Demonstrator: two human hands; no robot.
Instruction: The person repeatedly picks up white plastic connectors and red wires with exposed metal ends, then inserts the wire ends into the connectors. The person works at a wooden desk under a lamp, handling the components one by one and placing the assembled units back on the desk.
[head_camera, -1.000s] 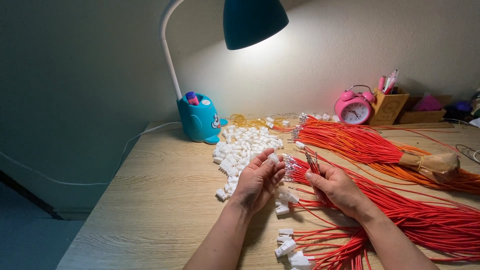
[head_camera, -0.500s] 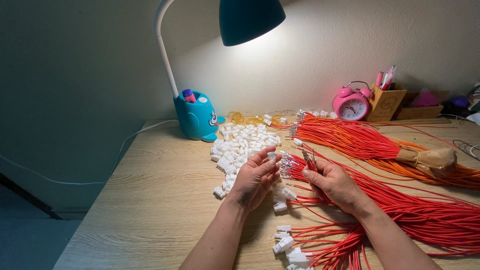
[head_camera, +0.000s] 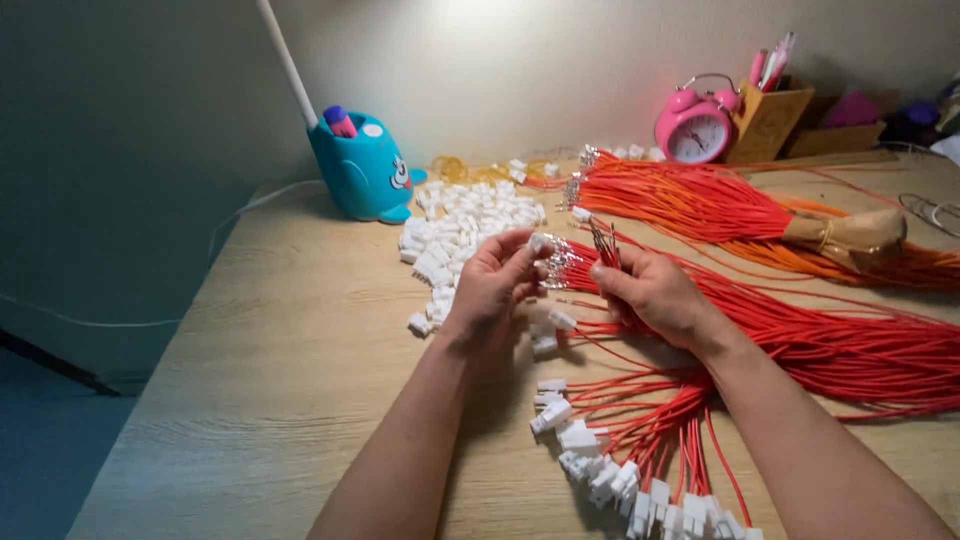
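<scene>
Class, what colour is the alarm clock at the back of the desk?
Pink, with a white face; the alarm clock shows best in the head view.

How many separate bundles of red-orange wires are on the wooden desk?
3: a taped red-orange wire bundle at the back right, a bundle under the right hand, and a bundle with white plastic connectors fitted near the front edge. Overlaps make the boundaries uncertain.

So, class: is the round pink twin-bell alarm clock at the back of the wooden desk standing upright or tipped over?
Upright: the pink alarm clock stands on the desk, bells on top, dial facing forward.
</scene>
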